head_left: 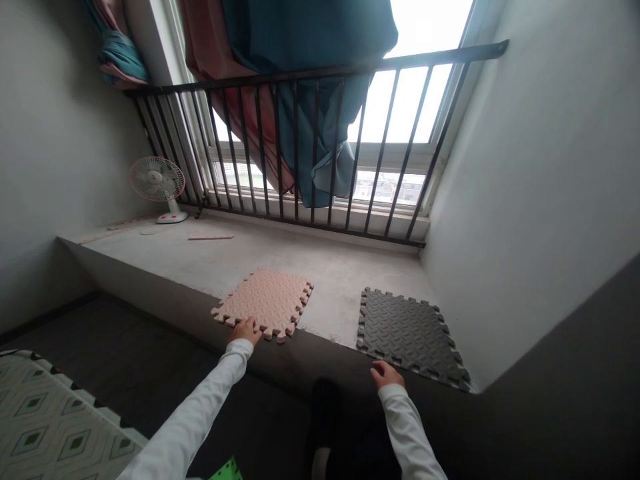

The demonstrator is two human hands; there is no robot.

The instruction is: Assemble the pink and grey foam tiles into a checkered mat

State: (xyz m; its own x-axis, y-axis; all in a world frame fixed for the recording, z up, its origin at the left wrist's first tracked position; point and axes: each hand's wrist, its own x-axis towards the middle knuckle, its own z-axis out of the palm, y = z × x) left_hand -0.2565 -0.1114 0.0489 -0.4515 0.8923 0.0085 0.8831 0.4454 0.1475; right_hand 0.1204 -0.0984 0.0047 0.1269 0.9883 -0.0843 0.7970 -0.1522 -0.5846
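Pink mat (pixel 270 300): on ledge (pixel 336 310), near edge overhanging; best supported evenly, tabs unbent.
Left hand (pixel 245 331): at that edge; can't tell whether fingers clamp.
Right hand (pixel 387 375): fingers loosely parted, empty, near grey mat (pixel 407 330).

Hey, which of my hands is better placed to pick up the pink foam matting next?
Probably your left hand. It is at the near edge of the pink foam matting, seemingly touching it. Your right hand looks empty and is farther off, by the near edge of the dark mat.
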